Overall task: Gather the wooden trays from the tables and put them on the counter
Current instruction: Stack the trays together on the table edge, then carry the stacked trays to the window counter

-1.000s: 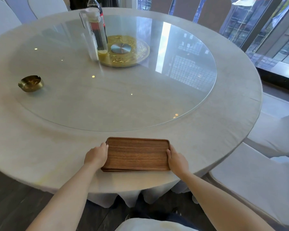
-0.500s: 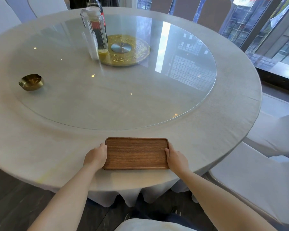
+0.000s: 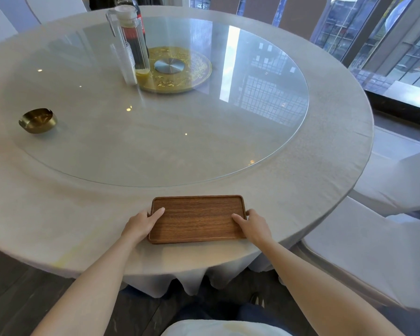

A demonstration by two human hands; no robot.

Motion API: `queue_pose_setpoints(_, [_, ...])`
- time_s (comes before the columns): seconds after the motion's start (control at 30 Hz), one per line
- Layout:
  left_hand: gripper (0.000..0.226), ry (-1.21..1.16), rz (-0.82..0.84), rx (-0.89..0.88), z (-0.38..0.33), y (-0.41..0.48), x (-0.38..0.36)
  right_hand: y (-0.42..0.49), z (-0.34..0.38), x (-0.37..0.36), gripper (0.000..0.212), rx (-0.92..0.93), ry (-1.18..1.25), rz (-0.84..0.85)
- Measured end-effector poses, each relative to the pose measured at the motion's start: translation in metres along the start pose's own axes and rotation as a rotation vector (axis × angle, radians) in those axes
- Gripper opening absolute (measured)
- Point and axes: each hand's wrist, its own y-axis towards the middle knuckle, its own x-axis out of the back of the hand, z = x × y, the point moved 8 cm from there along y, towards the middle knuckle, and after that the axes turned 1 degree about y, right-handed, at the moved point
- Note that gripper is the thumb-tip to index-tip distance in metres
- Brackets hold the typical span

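A rectangular dark wooden tray (image 3: 197, 218) lies near the front edge of a big round table covered in a white cloth (image 3: 325, 170). My left hand (image 3: 141, 224) grips the tray's left short side, thumb resting on its inner face. On the opposite short side my right hand (image 3: 254, 225) holds it the same way, thumb on top. The tray looks flat or barely raised off the cloth; I cannot tell which.
A glass turntable (image 3: 228, 132) covers the table's middle, with a gold centre disc (image 3: 177, 69), a clear pitcher (image 3: 130, 42) and a brass ashtray (image 3: 38, 120) on it. White-covered chairs (image 3: 378, 243) stand at the right and behind. Dark floor lies below.
Both thumbs have slid from the tray's edges onto its top surface, tightening the hold. The tray has stayed at about the same spot on the table.
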Motion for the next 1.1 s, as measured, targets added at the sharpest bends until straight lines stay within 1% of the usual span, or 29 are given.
queue_pose_setpoints(0.1, [0.061, -0.042, 0.066, 0.014, 0.001, -0.002, -0.007, 0.005, -0.001, 0.000, 0.053, -0.034, 0.030, 0.014])
queue_pose_setpoints(0.2, [0.078, -0.054, 0.114, 0.023, 0.001, -0.002, -0.007, 0.011, -0.002, -0.002, 0.056, -0.051, 0.035, 0.016])
queue_pose_setpoints(0.23, [0.080, -0.054, 0.127, 0.016, 0.000, -0.002, -0.007, 0.012, -0.003, -0.002, 0.056, -0.058, 0.036, 0.018])
queue_pose_setpoints(0.4, [0.058, -0.060, 0.144, -0.025, -0.011, 0.002, -0.010, 0.015, -0.002, -0.003, 0.050, -0.070, 0.044, 0.036])
queue_pose_setpoints(0.53, [0.069, 0.021, 0.137, -0.057, -0.023, 0.006, -0.011, 0.009, -0.014, 0.000, 0.052, -0.090, 0.064, 0.034])
queue_pose_setpoints(0.6, [0.065, 0.083, 0.134, -0.075, -0.037, 0.007, -0.016, 0.003, -0.027, 0.006, 0.052, -0.116, 0.106, 0.026])
queue_pose_setpoints(0.73, [0.065, 0.203, 0.145, -0.160, -0.084, 0.004, -0.039, -0.014, -0.063, 0.033, 0.051, -0.193, 0.234, -0.051])
queue_pose_setpoints(0.87, [0.066, 0.310, 0.202, -0.315, -0.157, -0.012, -0.083, -0.041, -0.121, 0.073, 0.059, -0.303, 0.357, -0.160])
queue_pose_setpoints(1.0, [0.065, 0.422, 0.242, -0.493, -0.241, -0.046, -0.146, -0.081, -0.188, 0.125, 0.047, -0.374, 0.517, -0.300])
queue_pose_setpoints(1.1, [0.063, 0.468, 0.289, -0.613, -0.306, -0.089, -0.202, -0.115, -0.244, 0.172, 0.046, -0.417, 0.601, -0.429])
